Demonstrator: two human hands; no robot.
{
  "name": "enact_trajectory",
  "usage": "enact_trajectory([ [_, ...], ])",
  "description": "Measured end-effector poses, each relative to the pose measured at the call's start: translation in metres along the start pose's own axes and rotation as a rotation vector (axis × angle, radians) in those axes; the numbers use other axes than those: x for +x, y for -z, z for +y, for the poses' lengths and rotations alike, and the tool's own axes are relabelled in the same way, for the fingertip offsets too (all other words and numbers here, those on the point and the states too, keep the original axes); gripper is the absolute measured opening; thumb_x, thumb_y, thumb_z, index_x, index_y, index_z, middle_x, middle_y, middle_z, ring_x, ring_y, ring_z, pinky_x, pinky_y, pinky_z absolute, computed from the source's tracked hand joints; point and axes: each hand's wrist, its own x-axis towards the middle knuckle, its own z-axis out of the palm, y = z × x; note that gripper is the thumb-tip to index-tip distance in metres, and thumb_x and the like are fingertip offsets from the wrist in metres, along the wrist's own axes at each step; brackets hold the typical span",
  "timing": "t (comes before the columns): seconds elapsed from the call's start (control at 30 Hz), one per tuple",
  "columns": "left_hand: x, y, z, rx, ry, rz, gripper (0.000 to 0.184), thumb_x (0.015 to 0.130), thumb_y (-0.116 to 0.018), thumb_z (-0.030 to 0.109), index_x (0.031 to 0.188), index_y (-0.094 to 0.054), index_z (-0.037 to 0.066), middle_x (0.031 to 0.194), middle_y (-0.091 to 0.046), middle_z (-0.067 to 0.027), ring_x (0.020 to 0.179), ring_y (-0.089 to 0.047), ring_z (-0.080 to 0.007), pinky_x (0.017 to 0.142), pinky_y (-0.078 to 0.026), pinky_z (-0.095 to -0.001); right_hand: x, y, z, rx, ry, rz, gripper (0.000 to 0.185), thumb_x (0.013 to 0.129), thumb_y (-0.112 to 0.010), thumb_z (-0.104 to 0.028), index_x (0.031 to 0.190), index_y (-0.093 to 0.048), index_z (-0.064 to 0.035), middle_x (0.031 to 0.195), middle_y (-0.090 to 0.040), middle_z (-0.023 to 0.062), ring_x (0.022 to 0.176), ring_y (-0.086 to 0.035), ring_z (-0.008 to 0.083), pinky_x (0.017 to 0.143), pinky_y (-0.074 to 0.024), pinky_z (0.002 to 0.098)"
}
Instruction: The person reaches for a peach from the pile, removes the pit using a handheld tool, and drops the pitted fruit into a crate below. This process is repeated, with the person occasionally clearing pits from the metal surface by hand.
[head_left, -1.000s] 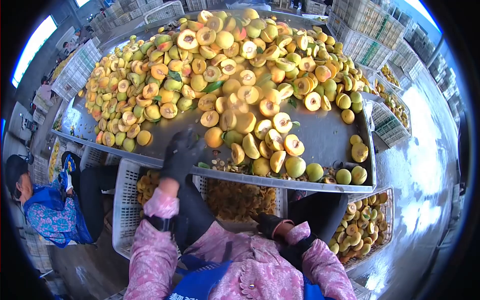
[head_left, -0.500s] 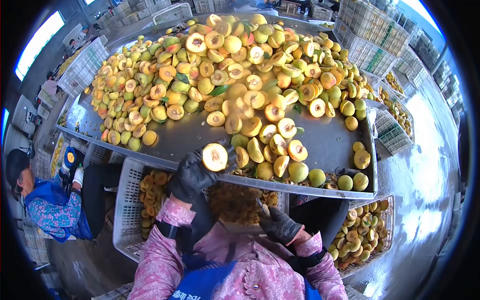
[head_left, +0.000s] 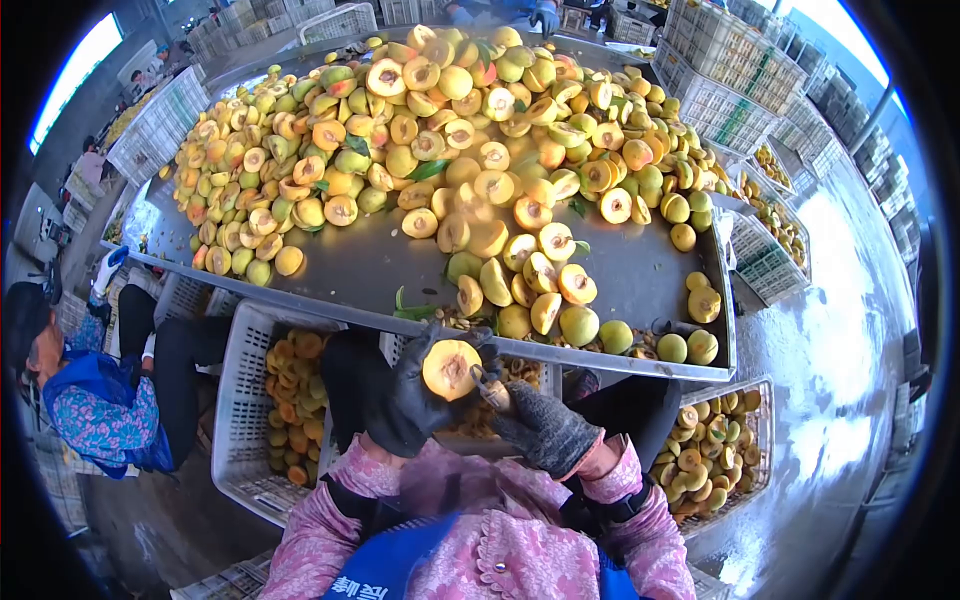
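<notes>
In my gloved left hand (head_left: 402,405) is a peach half (head_left: 450,369), its cut face turned up and a brown hollow at its right side. My right hand (head_left: 550,432), in a dark grey glove, grips a small pitting knife (head_left: 495,391) with a wooden handle. The knife's tip meets the peach half at that brown hollow; how deep it goes I cannot tell. Both hands are just in front of the near edge of a metal table (head_left: 350,275), above a crate partly hidden by my hands. Many halved peaches (head_left: 480,185) are heaped on the table.
A crate of peach halves (head_left: 297,405) stands to my left, another crate of halves (head_left: 708,455) to my right. On the left sits a co-worker (head_left: 105,390) in a blue apron. Stacked crates (head_left: 735,60) rise at the back right. The floor (head_left: 820,400) on the right looks wet.
My left hand has drawn the peach half down and towards me. My right hand has come up and left, bringing the knife to the fruit. The co-worker's gloved hand has moved to the table's edge.
</notes>
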Motion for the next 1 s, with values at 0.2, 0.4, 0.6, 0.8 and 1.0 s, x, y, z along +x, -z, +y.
enact_trajectory([
  [0.2,0.001,0.013,-0.030,0.864,-0.340,-0.057,0.026,0.091,-0.050,0.021,0.097,-0.058,-0.003,0.088,-0.062,-0.0124,0.082,-0.060,-0.0211,0.078,-0.047,-0.0335,0.011,0.005,-0.010,-0.302,-0.282,-0.229,0.042,0.083,-0.058,-0.019,0.118,-0.045,-0.0015,0.094,-0.057,0.0215,0.080,-0.058,0.0363,0.069,-0.0462,0.0415],
  [0.4,0.000,0.004,-0.031,0.503,-0.249,0.064,0.027,0.090,-0.052,0.025,0.085,-0.060,-0.001,0.076,-0.059,-0.0101,0.072,-0.057,-0.0190,0.071,-0.046,-0.0303,0.005,-0.006,0.006,-0.304,-0.235,-0.160,0.033,0.084,-0.056,-0.021,0.113,-0.047,-0.0057,0.084,-0.056,0.0210,0.075,-0.058,0.0386,0.064,-0.0457,0.0435],
  [0.6,0.001,0.019,-0.047,0.627,-0.177,0.011,0.026,0.087,-0.055,0.025,0.081,-0.058,0.000,0.075,-0.059,-0.0087,0.072,-0.057,-0.0178,0.068,-0.046,-0.0310,0.008,-0.002,-0.003,-0.356,-0.224,-0.208,0.032,0.085,-0.054,-0.020,0.112,-0.046,-0.0045,0.083,-0.056,0.0217,0.073,-0.058,0.0388,0.062,-0.0453,0.0440],
  [0.8,0.005,0.019,-0.046,0.612,-0.144,-0.062,0.011,0.079,-0.056,0.009,0.082,-0.059,-0.001,0.076,-0.060,-0.0108,0.070,-0.057,-0.0200,0.068,-0.046,-0.0307,0.004,-0.004,0.008,-0.355,-0.212,-0.223,0.039,0.086,-0.052,-0.016,0.123,-0.043,-0.0090,0.081,-0.053,0.0196,0.072,-0.057,0.0377,0.063,-0.0451,0.0437],
  [1.0,-0.002,0.010,-0.043,0.500,-0.132,0.049,0.016,0.078,-0.061,0.015,0.083,-0.061,0.000,0.072,-0.061,-0.0112,0.071,-0.059,-0.0203,0.067,-0.047,-0.0314,0.008,-0.008,-0.001,-0.400,-0.176,-0.203,0.044,0.087,-0.050,-0.013,0.129,-0.039,-0.0080,0.081,-0.053,0.0196,0.072,-0.056,0.0367,0.064,-0.0449,0.0420],
])
